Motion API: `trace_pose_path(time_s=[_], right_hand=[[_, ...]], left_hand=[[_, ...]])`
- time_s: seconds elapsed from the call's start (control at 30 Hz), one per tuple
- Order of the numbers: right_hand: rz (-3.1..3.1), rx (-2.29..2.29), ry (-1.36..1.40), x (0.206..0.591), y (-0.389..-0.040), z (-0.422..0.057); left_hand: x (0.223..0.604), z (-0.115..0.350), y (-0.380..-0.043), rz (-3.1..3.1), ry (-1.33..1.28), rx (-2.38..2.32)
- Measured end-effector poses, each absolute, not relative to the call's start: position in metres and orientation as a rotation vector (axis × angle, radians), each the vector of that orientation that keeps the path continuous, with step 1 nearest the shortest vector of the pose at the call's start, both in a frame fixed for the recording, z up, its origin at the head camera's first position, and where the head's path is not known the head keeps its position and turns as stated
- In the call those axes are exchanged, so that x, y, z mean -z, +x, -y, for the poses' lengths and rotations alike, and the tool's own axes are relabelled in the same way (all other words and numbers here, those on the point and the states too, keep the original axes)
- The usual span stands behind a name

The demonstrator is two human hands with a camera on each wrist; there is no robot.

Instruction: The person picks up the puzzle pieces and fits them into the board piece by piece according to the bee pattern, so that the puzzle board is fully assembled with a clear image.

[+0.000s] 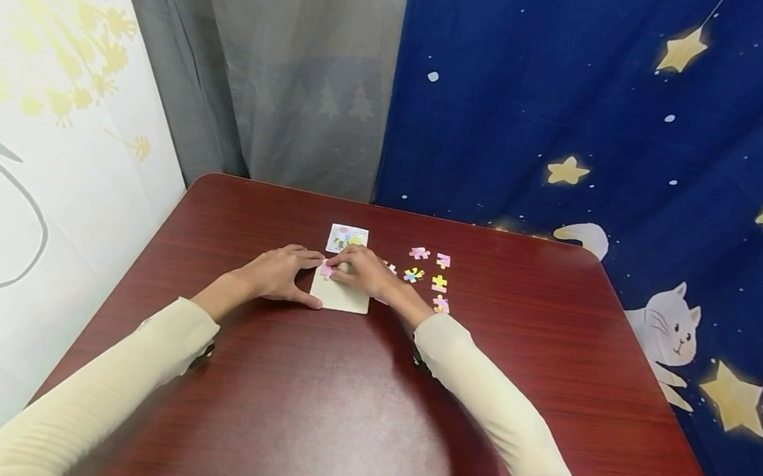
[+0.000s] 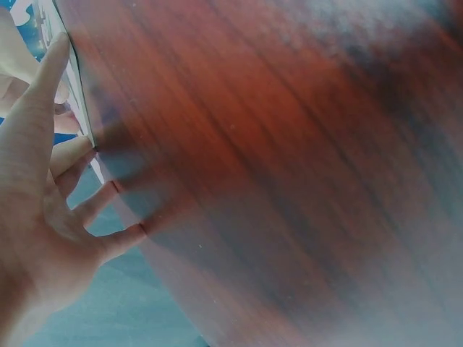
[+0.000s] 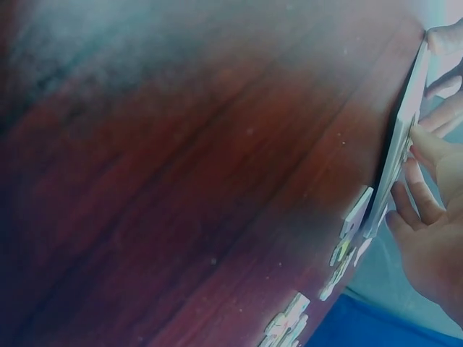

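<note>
Toward the table's (image 1: 252, 410) far edge, the spread left hand (image 1: 278, 274) touches a cream board (image 1: 341, 300); the right hand (image 1: 367, 271) pinches a pink piece (image 1: 326, 271).

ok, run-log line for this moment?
left hand: touches left edge of pale board | right hand: pinches pink piece at board's upper left | loose pieces: right of board | picture card: beyond board
</note>
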State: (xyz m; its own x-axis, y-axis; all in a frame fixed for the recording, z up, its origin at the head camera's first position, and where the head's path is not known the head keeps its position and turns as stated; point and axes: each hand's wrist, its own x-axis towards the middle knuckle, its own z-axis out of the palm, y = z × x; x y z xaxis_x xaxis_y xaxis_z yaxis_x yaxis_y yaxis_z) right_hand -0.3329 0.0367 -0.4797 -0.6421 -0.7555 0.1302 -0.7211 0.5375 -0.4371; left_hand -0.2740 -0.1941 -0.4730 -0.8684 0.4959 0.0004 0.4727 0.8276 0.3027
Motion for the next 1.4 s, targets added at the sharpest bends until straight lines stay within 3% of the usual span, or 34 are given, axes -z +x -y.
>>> trace_pose_path(time_s=[1.0,1.4], right_hand=[[-2.727,0.873,-1.102,0.4833,-0.3329,-0.0347],[-2.766,0.776,-1.152,0.4824,-0.3331,-0.0335]], left_hand=[[0.474,0.195,-0.2763,-2.912,0.793,-0.512],[0.4736,0.1957,-0.2762,-2.905,0.829,-0.559]])
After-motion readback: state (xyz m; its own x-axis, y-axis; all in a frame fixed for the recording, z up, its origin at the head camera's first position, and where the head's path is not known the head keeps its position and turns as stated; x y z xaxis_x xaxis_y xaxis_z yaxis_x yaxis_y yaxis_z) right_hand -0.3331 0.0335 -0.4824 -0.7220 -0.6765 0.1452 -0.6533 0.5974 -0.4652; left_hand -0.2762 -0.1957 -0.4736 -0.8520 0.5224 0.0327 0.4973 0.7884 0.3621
